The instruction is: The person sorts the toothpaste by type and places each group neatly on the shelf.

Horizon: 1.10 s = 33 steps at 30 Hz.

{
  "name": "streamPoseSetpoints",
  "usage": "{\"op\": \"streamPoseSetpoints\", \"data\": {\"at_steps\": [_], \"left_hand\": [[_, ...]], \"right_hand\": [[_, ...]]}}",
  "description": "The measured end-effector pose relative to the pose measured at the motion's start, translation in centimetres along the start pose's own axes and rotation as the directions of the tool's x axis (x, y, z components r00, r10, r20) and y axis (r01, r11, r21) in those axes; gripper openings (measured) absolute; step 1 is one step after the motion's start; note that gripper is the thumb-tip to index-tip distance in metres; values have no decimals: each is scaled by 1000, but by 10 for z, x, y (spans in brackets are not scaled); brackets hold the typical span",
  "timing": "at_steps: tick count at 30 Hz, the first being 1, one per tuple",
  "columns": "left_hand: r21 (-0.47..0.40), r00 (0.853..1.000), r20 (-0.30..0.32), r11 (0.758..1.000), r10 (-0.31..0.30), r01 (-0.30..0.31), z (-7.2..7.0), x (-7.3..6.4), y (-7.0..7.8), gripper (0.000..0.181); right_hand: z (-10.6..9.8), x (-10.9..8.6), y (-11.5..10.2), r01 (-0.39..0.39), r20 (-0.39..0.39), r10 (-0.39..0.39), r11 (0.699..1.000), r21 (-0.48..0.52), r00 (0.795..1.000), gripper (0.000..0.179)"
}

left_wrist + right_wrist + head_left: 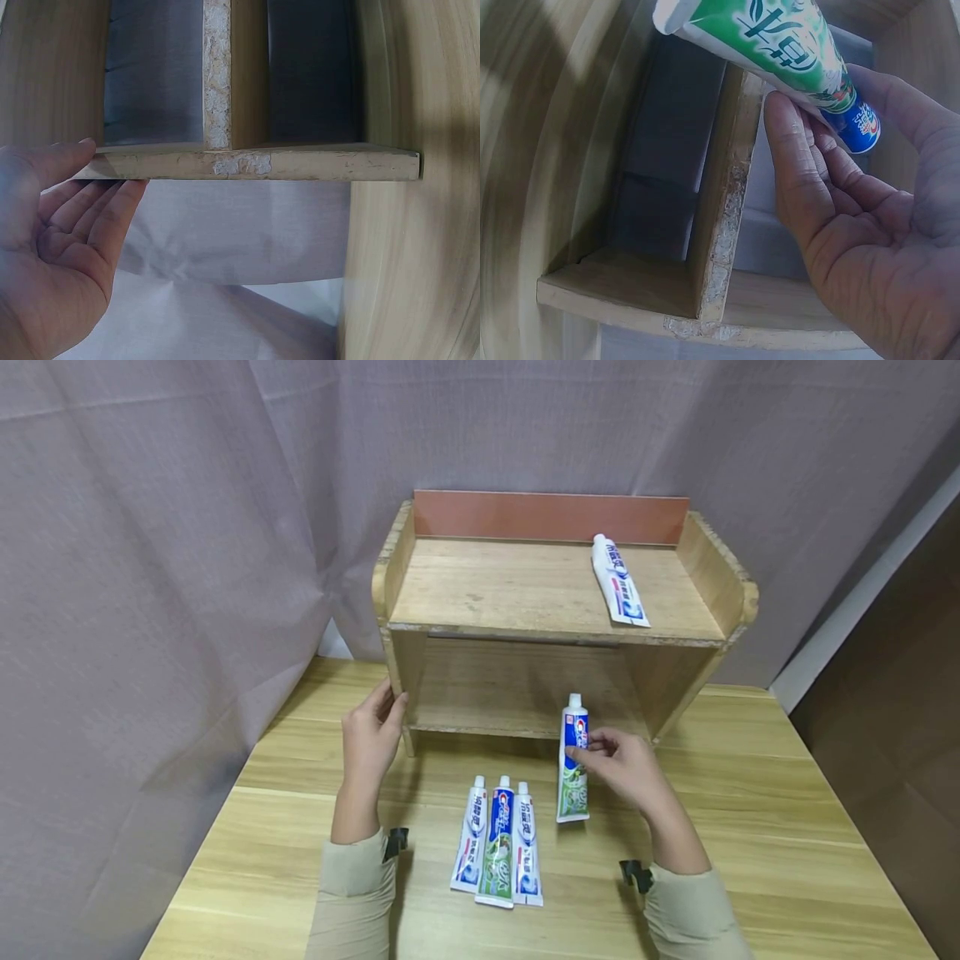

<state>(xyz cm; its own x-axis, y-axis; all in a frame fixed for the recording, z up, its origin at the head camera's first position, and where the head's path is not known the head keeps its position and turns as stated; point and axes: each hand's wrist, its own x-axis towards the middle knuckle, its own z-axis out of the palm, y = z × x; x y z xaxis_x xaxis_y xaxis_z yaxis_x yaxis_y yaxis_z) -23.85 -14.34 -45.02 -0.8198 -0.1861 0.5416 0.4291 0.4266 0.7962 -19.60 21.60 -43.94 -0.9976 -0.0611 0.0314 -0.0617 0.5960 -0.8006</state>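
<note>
My right hand (628, 770) pinches a blue and green toothpaste tube (573, 797) between thumb and fingers. The tube's white cap points up toward the wooden shelf (495, 585), in front of its lower opening. In the right wrist view the tube's green end (772, 34) is nearest the camera. My left hand (369, 739) grips the front edge of the shelf's left side panel (322, 165), thumb on one face and fingers on the other. On the top board lies a white and blue toothpaste tube (619, 583), cap toward the back.
Between my forearms, three toothpaste tubes lie side by side on the wooden table (247, 860): a blue and green one (498, 852) between two white ones, the left (471, 839) and right (527, 852). A grey curtain (187, 527) hangs behind the shelf.
</note>
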Motion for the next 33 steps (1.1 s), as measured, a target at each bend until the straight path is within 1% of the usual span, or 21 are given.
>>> {"op": "streamPoseSetpoints", "data": {"at_steps": [17,26,33], "left_hand": [[9,1000,-5,1000,14,-14,0,0,1,34],[12,1000,-5,1000,14,-14,0,0,0,34],[13,1000,-13,1000,18,-18,0,0,0,33]], "right_hand": [[-7,5,1,29,-12,-30,999,-22,999,45],[-12,8,0,51,-32,-52,998,-32,998,42],[-15,10,0,51,-36,-53,998,-47,998,43]]}}
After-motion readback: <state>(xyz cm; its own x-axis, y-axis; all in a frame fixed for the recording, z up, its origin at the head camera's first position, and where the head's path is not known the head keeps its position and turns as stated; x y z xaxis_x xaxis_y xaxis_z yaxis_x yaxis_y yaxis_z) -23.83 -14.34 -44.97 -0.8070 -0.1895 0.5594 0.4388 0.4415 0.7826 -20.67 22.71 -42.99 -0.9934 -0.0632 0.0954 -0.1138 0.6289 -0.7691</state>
